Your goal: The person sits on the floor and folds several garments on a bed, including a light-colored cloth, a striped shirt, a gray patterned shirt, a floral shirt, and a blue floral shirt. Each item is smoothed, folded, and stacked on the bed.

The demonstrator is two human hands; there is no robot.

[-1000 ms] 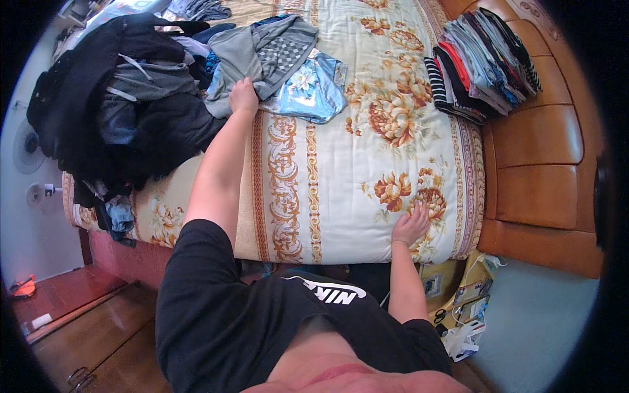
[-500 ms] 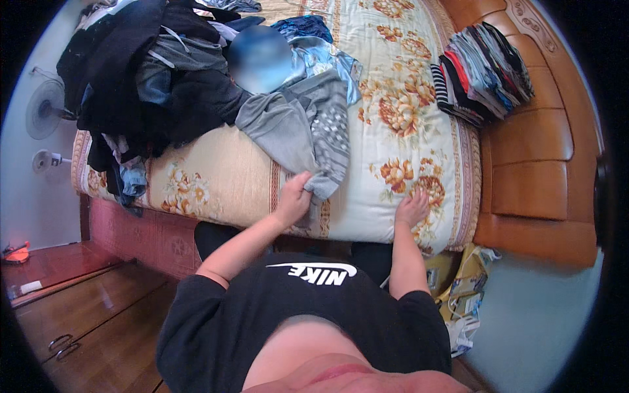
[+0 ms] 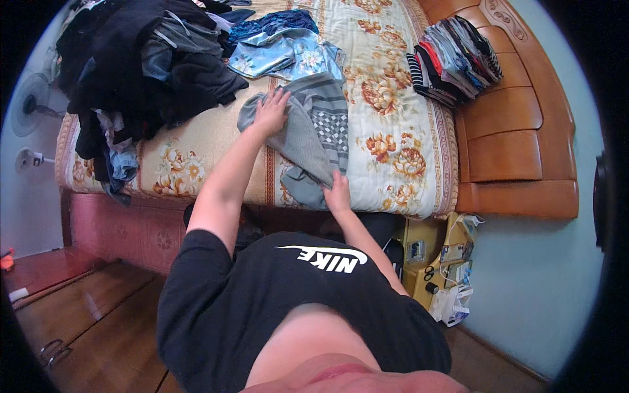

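Note:
A grey garment (image 3: 298,139) with stripes and a black-and-white checked patch lies loosely spread and partly folded on the bed, close to its front edge. Whether it is a sweater or something else I cannot tell. My left hand (image 3: 271,114) rests on its upper left part, fingers spread. At the near right corner, my right hand (image 3: 338,194) pinches the garment's edge. Just beyond it lies a shiny light blue floral garment (image 3: 282,54), with a darker blue one (image 3: 278,23) behind.
A large heap of dark clothes (image 3: 144,72) covers the bed's left side. Folded clothes (image 3: 454,60) stand in a stack at the right, by the brown headboard (image 3: 517,131). The bed (image 3: 386,187) has a floral cover. Fans (image 3: 31,105) stand at the left, and a yellow shelf unit (image 3: 419,262) below right.
My left hand has moved from the garment's near edge up onto its left part. My right hand has come left from the bare bedcover to the garment's near corner. The garment lies flatter.

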